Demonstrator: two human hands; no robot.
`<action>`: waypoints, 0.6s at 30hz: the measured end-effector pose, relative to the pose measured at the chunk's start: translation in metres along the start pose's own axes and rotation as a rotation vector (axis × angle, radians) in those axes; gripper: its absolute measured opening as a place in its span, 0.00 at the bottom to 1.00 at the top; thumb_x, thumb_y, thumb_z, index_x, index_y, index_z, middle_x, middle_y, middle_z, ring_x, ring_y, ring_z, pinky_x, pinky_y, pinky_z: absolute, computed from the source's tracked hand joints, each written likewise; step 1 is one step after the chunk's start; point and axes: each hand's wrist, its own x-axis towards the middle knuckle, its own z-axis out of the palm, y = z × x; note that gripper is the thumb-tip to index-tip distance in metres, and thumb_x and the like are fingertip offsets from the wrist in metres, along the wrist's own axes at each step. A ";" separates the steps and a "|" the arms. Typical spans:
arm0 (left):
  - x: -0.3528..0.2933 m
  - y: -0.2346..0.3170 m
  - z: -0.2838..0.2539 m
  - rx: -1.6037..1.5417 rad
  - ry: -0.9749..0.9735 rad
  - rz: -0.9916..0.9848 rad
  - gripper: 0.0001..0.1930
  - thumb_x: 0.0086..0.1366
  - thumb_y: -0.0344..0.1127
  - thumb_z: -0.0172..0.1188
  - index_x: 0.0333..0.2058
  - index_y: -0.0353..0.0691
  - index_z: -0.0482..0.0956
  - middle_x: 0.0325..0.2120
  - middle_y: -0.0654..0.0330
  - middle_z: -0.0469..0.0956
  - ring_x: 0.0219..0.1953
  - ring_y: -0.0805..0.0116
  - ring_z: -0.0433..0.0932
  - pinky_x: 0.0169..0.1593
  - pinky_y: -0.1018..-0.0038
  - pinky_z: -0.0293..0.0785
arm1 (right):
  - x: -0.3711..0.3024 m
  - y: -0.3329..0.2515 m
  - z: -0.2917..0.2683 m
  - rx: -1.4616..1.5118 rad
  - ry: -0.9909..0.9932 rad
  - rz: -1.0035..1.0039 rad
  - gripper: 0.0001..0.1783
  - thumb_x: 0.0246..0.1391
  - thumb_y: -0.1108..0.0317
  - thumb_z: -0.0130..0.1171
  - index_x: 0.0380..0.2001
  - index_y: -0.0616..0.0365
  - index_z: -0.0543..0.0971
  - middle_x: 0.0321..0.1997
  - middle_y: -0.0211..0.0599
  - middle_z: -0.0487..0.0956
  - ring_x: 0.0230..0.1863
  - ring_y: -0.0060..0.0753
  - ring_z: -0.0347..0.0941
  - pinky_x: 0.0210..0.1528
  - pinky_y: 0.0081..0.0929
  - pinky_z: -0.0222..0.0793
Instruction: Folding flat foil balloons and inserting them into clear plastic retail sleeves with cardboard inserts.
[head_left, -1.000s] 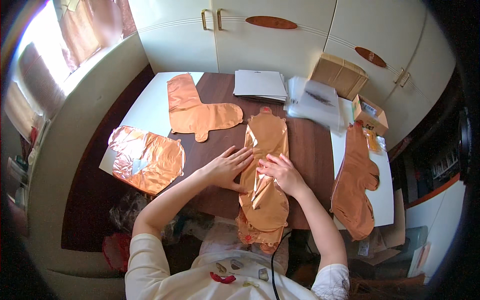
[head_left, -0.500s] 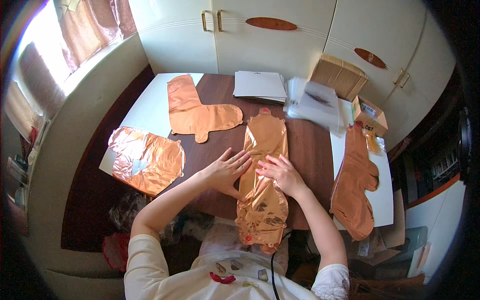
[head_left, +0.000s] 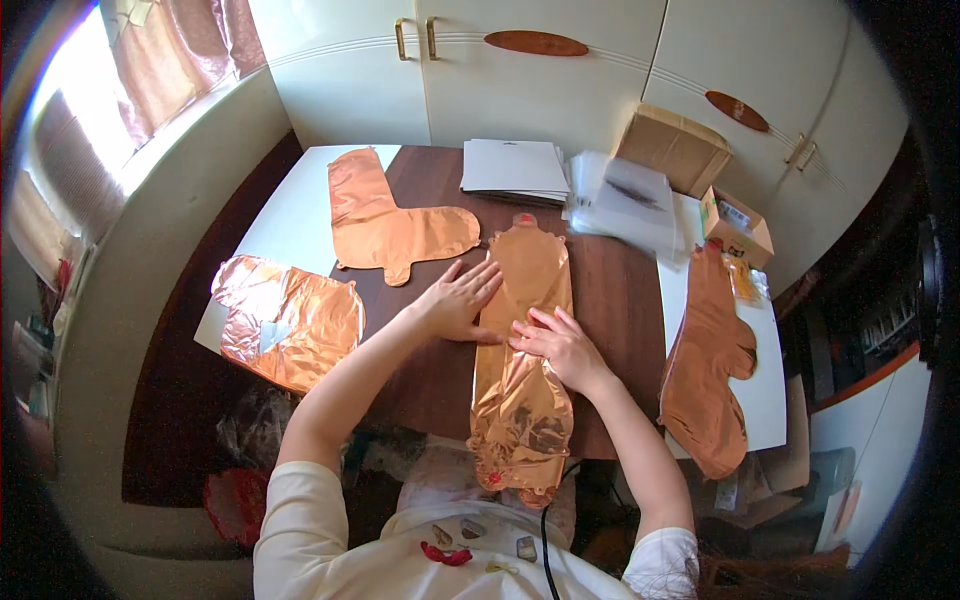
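Observation:
A long copper-coloured foil balloon (head_left: 530, 268), deflated and flat, lies lengthwise in front of me, its wrinkled near end hanging past the table's front edge. My left hand (head_left: 460, 303) rests on its left edge, fingers stretched out. Across its middle lies my right hand (head_left: 560, 345), fingers spread on the foil. Neither hand grips anything. To the left are an L-shaped foil balloon (head_left: 390, 225) and a crumpled, folded foil balloon (head_left: 295, 325) with a pale patch. Another foil balloon (head_left: 705, 375) with a curved outline lies on the right.
The brown wooden table (head_left: 615, 300) has white panels at both sides. Along its back are a stack of white cards (head_left: 513, 168), clear plastic sleeves (head_left: 630, 205), a cardboard box (head_left: 672, 148) and a smaller open box (head_left: 737, 228). A small yellow packet (head_left: 745, 280) sits beside the right balloon.
My left hand has slid up along the balloon's left edge, away from me. My right hand stays nearly in place. The balloons keep their places on the table.

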 end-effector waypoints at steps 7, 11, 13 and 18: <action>0.013 -0.019 0.005 -0.024 0.016 -0.008 0.56 0.50 0.75 0.47 0.62 0.30 0.46 0.64 0.45 0.46 0.67 0.55 0.44 0.66 0.54 0.40 | 0.001 -0.001 -0.004 -0.023 -0.021 0.022 0.24 0.50 0.72 0.47 0.50 0.39 0.76 0.58 0.24 0.71 0.66 0.40 0.55 0.67 0.51 0.43; 0.014 -0.018 0.004 -0.023 0.002 -0.001 0.57 0.49 0.76 0.47 0.62 0.30 0.46 0.64 0.44 0.46 0.67 0.55 0.43 0.66 0.55 0.40 | -0.001 -0.001 -0.007 -0.133 -0.036 -0.022 0.20 0.55 0.66 0.47 0.50 0.36 0.75 0.58 0.22 0.70 0.66 0.36 0.55 0.67 0.53 0.43; 0.013 -0.018 0.003 -0.027 -0.007 -0.007 0.57 0.49 0.76 0.46 0.63 0.30 0.46 0.64 0.44 0.46 0.67 0.55 0.43 0.66 0.55 0.40 | 0.000 -0.004 -0.014 -0.148 -0.051 -0.027 0.20 0.56 0.66 0.47 0.51 0.36 0.74 0.59 0.22 0.70 0.67 0.36 0.54 0.67 0.53 0.43; 0.008 -0.018 0.003 -0.017 0.020 -0.010 0.57 0.50 0.75 0.46 0.63 0.30 0.46 0.64 0.45 0.46 0.67 0.55 0.44 0.66 0.55 0.40 | 0.003 -0.012 -0.041 -0.102 -0.057 -0.022 0.26 0.50 0.74 0.49 0.53 0.42 0.73 0.59 0.25 0.70 0.64 0.37 0.58 0.67 0.49 0.45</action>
